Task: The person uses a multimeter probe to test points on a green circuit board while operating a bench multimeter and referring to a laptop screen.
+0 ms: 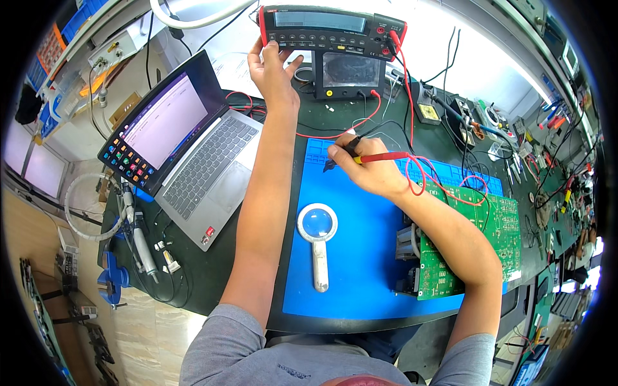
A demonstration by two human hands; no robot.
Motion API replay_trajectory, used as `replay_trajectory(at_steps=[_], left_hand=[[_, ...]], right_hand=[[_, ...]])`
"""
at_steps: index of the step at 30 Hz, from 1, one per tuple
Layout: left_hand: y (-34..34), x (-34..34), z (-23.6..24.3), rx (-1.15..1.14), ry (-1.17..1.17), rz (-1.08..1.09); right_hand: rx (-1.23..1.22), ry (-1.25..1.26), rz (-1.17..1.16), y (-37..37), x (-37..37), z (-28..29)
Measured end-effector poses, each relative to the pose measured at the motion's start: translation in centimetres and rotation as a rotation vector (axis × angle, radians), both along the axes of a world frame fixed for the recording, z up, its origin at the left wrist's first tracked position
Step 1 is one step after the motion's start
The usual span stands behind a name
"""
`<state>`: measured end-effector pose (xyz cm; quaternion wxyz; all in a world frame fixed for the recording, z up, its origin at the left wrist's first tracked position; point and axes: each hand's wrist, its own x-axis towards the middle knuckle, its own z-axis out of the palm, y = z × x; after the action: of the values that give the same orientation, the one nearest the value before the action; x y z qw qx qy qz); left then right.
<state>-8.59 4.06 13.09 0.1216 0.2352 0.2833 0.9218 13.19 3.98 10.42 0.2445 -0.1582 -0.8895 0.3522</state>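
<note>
At the far side, my left hand (275, 74) reaches up to the bench multimeter (328, 35). Its fingers are apart, and one fingertip touches the lower left of the front panel, near the power buttons. Above the blue mat (360, 257), my right hand (370, 166) is closed around the multimeter test probes. The red probe (384, 156) points to the right and the black probe (351, 147) lies between the fingers. Their leads loop over a green circuit board (473, 235), which sits beneath my right forearm. A white-rimmed magnifying glass (317, 223) lies on the mat between my arms.
Left of my left arm stands an open laptop (209, 167). Under the multimeter is a black instrument with a grey screen (351, 69). A soldering iron stand (427, 109) and tangled cables occupy the back right. A blue clamp (112, 278) grips the table's left edge.
</note>
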Motion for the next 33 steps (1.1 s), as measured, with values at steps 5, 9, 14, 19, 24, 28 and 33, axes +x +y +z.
replay_trajectory(at_steps=[5,9,14,19,24,28,33], left_hand=[[-0.33,-0.08,0.45,-0.031,0.023,-0.013],[-0.27,-0.01,0.36,-0.029,0.008,-0.003],[0.17,-0.03,0.19,-0.025,0.007,0.014],[0.06,-0.34,0.4,-0.034,0.012,0.02],[0.0,-0.16,0.35,-0.029,0.023,0.024],[0.05,-0.2,0.17,-0.017,0.008,0.009],[0.41,0.11,0.09,0.001,-0.003,0.015]], right_hand=[[-0.003,0.006,0.002,0.06,0.05,-0.07],[0.016,0.04,0.009,0.24,-0.05,-0.64],[-0.005,0.047,0.015,0.13,0.07,-0.42],[0.016,0.009,0.004,0.26,0.08,-0.4],[0.015,0.016,-0.005,0.11,0.09,-0.3],[0.014,0.008,-0.006,-0.01,0.14,-0.08],[0.004,0.042,0.026,0.18,0.19,-0.37]])
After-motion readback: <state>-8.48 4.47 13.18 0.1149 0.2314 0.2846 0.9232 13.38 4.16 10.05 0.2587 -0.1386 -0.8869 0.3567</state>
